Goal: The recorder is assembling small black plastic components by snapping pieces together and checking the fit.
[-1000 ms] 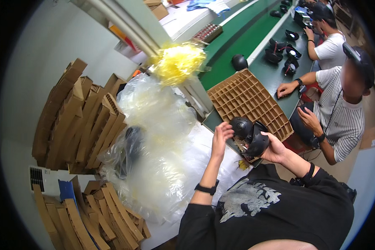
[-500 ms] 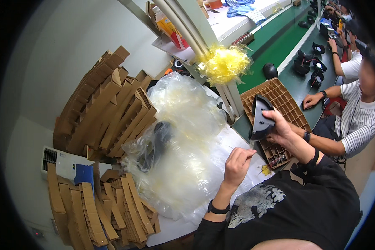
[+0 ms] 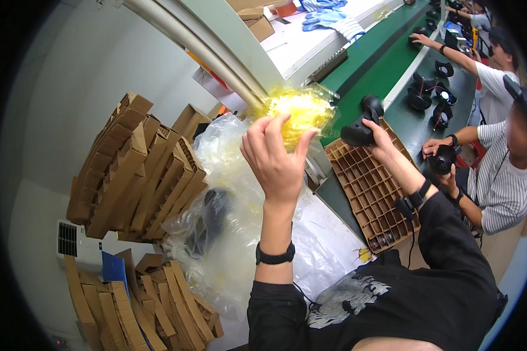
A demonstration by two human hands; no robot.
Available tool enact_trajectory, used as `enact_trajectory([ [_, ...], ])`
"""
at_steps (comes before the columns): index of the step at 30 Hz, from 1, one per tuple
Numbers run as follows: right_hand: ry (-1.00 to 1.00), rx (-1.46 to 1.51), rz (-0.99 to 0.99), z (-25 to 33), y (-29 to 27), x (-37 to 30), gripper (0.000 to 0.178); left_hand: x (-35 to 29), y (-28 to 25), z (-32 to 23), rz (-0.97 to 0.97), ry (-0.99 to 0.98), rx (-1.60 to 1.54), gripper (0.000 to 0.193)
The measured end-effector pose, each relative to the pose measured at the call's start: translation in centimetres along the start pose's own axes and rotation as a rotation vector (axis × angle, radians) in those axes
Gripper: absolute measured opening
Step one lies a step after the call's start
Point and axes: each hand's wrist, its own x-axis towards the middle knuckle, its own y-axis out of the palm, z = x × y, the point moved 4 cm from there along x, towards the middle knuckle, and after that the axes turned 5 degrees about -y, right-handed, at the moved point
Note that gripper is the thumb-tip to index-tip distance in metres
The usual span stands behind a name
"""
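My left hand (image 3: 275,155) is raised to a wad of crumpled yellow film (image 3: 301,111) stuck on the post (image 3: 222,35). Its thumb and fingers are spread, touching or nearly touching the film. In my right hand (image 3: 382,140) is a black curved plastic housing (image 3: 357,134), held over the far end of a cardboard divider tray (image 3: 357,181). The tray has mostly bare cells, with a few small metallic parts (image 3: 382,240) in its near corner. Just beyond the housing, a round black part (image 3: 372,105) rests on the green conveyor belt (image 3: 357,79).
Clear plastic bags (image 3: 240,275) cover much of the white table, with a dark piece inside. Stacked cardboard dividers (image 3: 129,175) stand at left. Co-workers sit at right; one holds a black round part (image 3: 442,159). Blue-white gloves (image 3: 328,20) lie on the far shelf.
My left hand has risen from near the tray to the yellow film and spread its fingers. My right hand has moved the housing farther off and turned it. A co-worker has picked up a black part.
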Motion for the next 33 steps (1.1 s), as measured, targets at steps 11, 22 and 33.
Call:
enact_trajectory([
  [11,0.241,0.228,-0.050,-9.3,-3.1,23.0,0.054,-3.9,-2.5,2.6,-0.015,-0.241,-0.152,0.110],
  [22,-0.500,-1.127,-0.606,-6.9,-5.8,22.9,0.059,-41.3,-11.0,0.0,0.957,-1.447,-0.331,0.024],
  [33,-0.006,-0.805,-0.644,-2.2,-12.0,30.3,0.063,-59.5,-19.5,0.7,0.792,-1.308,0.188,0.030],
])
